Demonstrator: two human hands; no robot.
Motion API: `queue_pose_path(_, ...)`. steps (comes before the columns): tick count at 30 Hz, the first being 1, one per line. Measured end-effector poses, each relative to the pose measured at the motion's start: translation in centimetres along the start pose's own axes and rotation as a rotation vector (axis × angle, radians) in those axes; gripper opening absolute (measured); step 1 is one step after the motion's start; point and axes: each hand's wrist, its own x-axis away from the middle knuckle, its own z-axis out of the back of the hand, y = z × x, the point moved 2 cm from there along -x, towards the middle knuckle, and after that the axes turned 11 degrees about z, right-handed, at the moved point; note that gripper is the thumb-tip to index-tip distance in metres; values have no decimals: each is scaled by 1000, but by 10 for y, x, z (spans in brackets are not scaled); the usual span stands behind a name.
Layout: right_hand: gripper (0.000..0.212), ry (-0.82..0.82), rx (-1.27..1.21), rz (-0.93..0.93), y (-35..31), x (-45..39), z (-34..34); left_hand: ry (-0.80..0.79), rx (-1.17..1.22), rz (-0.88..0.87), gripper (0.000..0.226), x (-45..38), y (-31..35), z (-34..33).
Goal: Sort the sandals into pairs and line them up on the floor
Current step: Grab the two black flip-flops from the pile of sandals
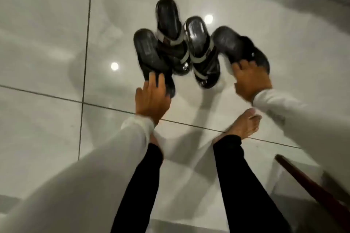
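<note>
Several dark sandals lie close together on the glossy white tile floor (47, 43). Two in the middle have pale straps: the left strapped sandal (170, 30) and the right strapped sandal (202, 51). A plain dark sandal (149, 53) lies at the left, and my left hand (151, 96) grips its near end. Another plain dark sandal (236, 45) lies at the right, with my right hand (250, 79) closed over its near end. Both arms wear white sleeves. The picture is blurred by motion.
My bare right foot (244, 125) stands on the tile just below the sandals, and my legs in black trousers fill the lower middle. A dark red wooden edge (312, 189) slants across the lower right. Ceiling lights reflect in the floor.
</note>
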Motion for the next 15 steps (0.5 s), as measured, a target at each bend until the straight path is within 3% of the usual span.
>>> queue_pose_path(2, 44, -40, 47, 77, 13, -37, -11, 14, 132, 93, 63, -40, 11, -15)
queue_pose_path(7, 27, -150, 138, 101, 37, -79, -51, -101, 70, 128, 51, -100, 16, -51)
queue_pose_path(10, 27, -236, 143, 82, 47, -74, -65, -109, -1, 79, 41, -98, 7, -61)
queue_pose_path(15, 28, -142, -26, 92, 51, -40, -69, -78, -62, -12, 41, -47, 10, -54)
